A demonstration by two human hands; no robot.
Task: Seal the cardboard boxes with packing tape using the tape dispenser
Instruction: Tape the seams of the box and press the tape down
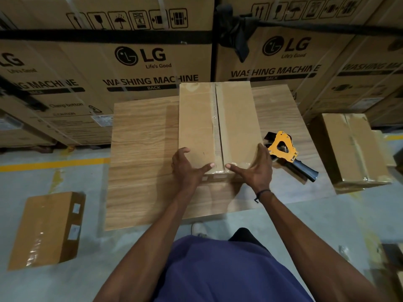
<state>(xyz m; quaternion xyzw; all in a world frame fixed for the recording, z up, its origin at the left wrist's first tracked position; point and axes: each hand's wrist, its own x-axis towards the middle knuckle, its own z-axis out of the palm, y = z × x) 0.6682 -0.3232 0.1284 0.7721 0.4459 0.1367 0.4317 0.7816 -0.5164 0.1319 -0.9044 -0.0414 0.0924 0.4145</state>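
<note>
**A:** Where's the box being sealed?

**B:** The cardboard box [218, 127] lies lengthwise on the wooden table [141, 149], its flaps closed, with a strip of clear tape [216, 118] running along the centre seam and wrapping over the near end.

**A:** And the hands?

**B:** Both are at the near end of the box. The left hand [185, 168] cups the near left corner, fingers spread along the side edge, thumb laid flat on the top pointing toward the seam. The right hand [255, 168] mirrors it at the near right corner, fingers spread up the right edge, thumb pressing flat on the taped end. The thumbs nearly meet at the seam. Neither hand pinches anything.

**A:** The dispenser?

**B:** The tape dispenser [287, 153], yellow frame and dark handle, lies on the table just beside the right hand, untouched.

**A:** Anything round about?

**B:** A taped box [45, 229] on the floor to the left, another box [353, 149] to the right of the table, and large washing machine cartons [130, 68] stacked behind.
</note>
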